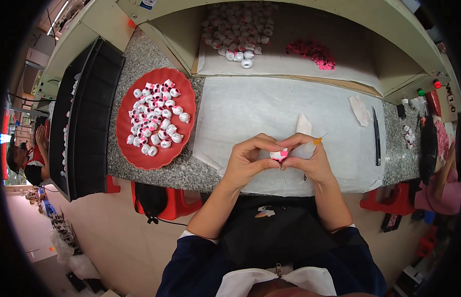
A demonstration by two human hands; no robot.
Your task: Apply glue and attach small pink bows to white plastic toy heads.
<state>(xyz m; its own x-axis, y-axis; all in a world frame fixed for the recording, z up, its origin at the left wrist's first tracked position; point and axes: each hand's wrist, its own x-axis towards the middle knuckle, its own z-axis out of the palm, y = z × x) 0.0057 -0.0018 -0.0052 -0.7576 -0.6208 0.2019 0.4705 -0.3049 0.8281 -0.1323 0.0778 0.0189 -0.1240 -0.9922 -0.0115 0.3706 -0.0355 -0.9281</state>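
A small white-and-pink piece (278, 155), shaped like a little animal head, is pinched between the fingertips of both hands above the white sheet. My left hand (249, 159) is closed on its left side. From the right, my right hand (313, 162) presses the same piece with thumb and finger. Tucked in that right hand is a translucent dispenser with an orange hub (317, 141) and a thin needle pointing up and away; most of its body is hidden. A crumpled white tissue (304, 123) lies just beyond the hands.
Left stands a red scalloped plate (122, 123) of similar pieces, beside a black tray (87, 128). The shelf holds a heap of white pieces (238, 29) and pink parts (314, 53). Black tweezers (377, 136) and another tissue (359, 111) lie right. Other people sit at both sides.
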